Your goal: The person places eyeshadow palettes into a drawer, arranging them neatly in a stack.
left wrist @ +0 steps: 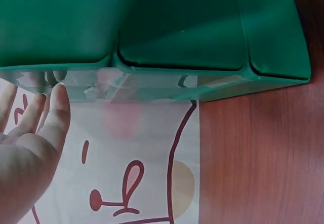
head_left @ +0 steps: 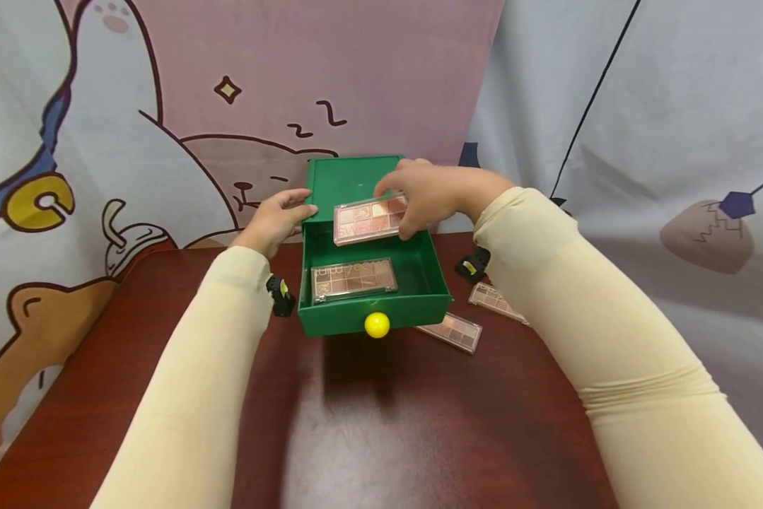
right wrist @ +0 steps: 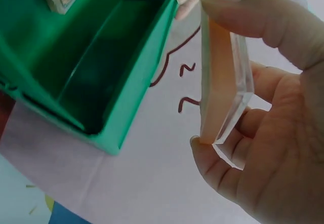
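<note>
A green box (head_left: 346, 180) stands on the table with its drawer (head_left: 333, 322) pulled out by a yellow knob (head_left: 377, 325). In the head view one eyeshadow palette (head_left: 353, 278) lies inside, along the drawer's left front. My right hand (head_left: 428, 189) grips a second eyeshadow palette (head_left: 363, 220) by its right end, above the back of the drawer. The right wrist view shows thumb and fingers on opposite sides of that clear-cased palette (right wrist: 223, 77). With fairly straight fingers, my left hand (head_left: 273, 223) touches the box's left side; its fingertips (left wrist: 62, 95) meet the wall.
Two more palettes lie on the reddish-brown table (head_left: 368, 438) right of the box: one palette (head_left: 457, 332) near the drawer's front corner, another palette (head_left: 496, 302) partly behind the right sleeve. A cartoon-printed cloth (head_left: 387, 78) hangs right behind the box.
</note>
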The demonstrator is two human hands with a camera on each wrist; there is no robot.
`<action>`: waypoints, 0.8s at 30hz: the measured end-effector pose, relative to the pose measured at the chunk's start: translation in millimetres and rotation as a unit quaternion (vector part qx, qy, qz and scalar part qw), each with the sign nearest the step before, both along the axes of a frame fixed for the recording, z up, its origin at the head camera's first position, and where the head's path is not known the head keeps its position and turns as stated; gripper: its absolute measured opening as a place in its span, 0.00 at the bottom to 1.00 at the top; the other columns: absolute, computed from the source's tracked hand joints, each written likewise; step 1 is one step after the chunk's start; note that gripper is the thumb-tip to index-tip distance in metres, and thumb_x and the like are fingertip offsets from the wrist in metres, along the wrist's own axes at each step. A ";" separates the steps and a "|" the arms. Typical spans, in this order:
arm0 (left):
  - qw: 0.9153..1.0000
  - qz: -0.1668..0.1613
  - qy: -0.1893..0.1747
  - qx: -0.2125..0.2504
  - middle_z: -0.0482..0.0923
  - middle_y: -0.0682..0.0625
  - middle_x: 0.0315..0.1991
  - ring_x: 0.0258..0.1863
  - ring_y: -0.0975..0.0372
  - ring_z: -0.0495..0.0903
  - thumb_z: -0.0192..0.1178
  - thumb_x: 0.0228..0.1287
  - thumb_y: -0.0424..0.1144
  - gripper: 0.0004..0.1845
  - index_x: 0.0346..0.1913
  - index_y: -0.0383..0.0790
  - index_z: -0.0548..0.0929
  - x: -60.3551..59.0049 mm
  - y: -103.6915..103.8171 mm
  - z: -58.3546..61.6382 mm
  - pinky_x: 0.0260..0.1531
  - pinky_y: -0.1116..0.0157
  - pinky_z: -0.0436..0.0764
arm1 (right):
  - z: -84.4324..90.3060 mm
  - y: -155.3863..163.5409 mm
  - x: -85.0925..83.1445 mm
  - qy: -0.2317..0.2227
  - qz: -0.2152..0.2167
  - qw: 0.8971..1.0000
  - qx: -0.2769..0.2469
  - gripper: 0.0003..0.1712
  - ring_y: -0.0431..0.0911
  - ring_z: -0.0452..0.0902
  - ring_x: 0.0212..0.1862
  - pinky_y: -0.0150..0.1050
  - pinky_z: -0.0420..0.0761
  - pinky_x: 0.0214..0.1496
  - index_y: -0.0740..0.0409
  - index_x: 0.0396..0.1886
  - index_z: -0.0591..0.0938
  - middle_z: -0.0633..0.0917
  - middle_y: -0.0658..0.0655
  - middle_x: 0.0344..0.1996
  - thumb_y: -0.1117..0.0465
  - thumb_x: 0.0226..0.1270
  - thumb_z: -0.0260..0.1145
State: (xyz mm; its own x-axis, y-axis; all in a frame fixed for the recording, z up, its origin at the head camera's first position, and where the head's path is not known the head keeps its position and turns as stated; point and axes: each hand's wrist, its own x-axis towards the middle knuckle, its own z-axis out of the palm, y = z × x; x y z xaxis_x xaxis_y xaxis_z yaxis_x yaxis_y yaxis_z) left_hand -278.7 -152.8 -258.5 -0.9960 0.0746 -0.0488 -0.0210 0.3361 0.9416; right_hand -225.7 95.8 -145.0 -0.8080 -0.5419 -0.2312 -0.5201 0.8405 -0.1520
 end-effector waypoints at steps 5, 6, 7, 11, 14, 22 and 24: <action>1.000 -0.012 0.007 0.002 0.59 0.49 0.72 0.67 0.55 0.65 0.54 0.73 0.44 0.28 0.73 0.49 0.64 1.4 -0.4 -0.6 0.64 0.56 0.69 | -7.2 -15.1 -5.4 -0.024 0.002 1.000 0.018 0.41 0.54 0.57 0.59 0.48 0.72 0.56 0.50 0.71 0.67 0.64 0.60 0.65 0.63 0.56 0.69; 1.000 -0.015 0.008 0.002 0.59 0.50 0.73 0.67 0.55 0.65 0.54 0.73 0.44 0.28 0.73 0.49 0.64 1.7 -0.6 -0.6 0.64 0.56 0.69 | -8.6 -18.0 -6.3 -0.028 0.002 0.999 0.020 0.41 0.53 0.57 0.60 0.48 0.73 0.56 0.50 0.71 0.68 0.64 0.60 0.66 0.63 0.56 0.69; 1.000 -0.015 0.007 0.002 0.59 0.50 0.73 0.67 0.55 0.65 0.54 0.73 0.44 0.28 0.73 0.49 0.64 2.0 -0.9 -0.5 0.64 0.56 0.69 | -9.7 -21.0 -6.8 -0.033 0.003 0.999 0.022 0.41 0.53 0.57 0.60 0.48 0.73 0.56 0.49 0.71 0.68 0.63 0.59 0.66 0.63 0.56 0.69; 1.000 -0.013 0.005 0.003 0.58 0.51 0.73 0.68 0.56 0.64 0.54 0.73 0.44 0.28 0.73 0.50 0.63 3.2 -1.7 0.4 0.64 0.57 0.69 | -12.9 -31.9 -8.6 -0.051 0.015 0.998 0.041 0.40 0.52 0.58 0.59 0.47 0.72 0.56 0.47 0.70 0.68 0.63 0.58 0.67 0.62 0.57 0.70; 1.000 -0.011 0.003 0.005 0.58 0.52 0.73 0.68 0.56 0.64 0.54 0.73 0.44 0.28 0.73 0.50 0.64 3.0 -1.6 0.8 0.64 0.57 0.68 | -15.3 -39.4 -9.0 -0.068 0.026 0.996 0.058 0.39 0.51 0.66 0.53 0.44 0.73 0.51 0.47 0.70 0.68 0.63 0.57 0.66 0.62 0.57 0.69; 1.000 -0.007 -0.004 0.017 0.59 0.52 0.73 0.68 0.57 0.64 0.55 0.72 0.44 0.28 0.72 0.52 0.64 -0.6 -1.9 -1.8 0.64 0.58 0.68 | -27.0 -55.8 -11.0 -0.111 0.036 0.990 0.080 0.39 0.42 0.70 0.26 0.34 0.72 0.30 0.50 0.71 0.65 0.72 0.56 0.56 0.65 0.60 0.67; 1.000 -0.007 -0.006 0.022 0.58 0.52 0.73 0.68 0.57 0.64 0.55 0.72 0.45 0.28 0.72 0.52 0.64 0.1 -2.2 -2.0 0.65 0.58 0.68 | -29.9 -58.6 -11.3 -0.122 0.034 0.988 0.088 0.40 0.43 0.70 0.27 0.34 0.71 0.30 0.50 0.72 0.64 0.72 0.56 0.56 0.65 0.60 0.67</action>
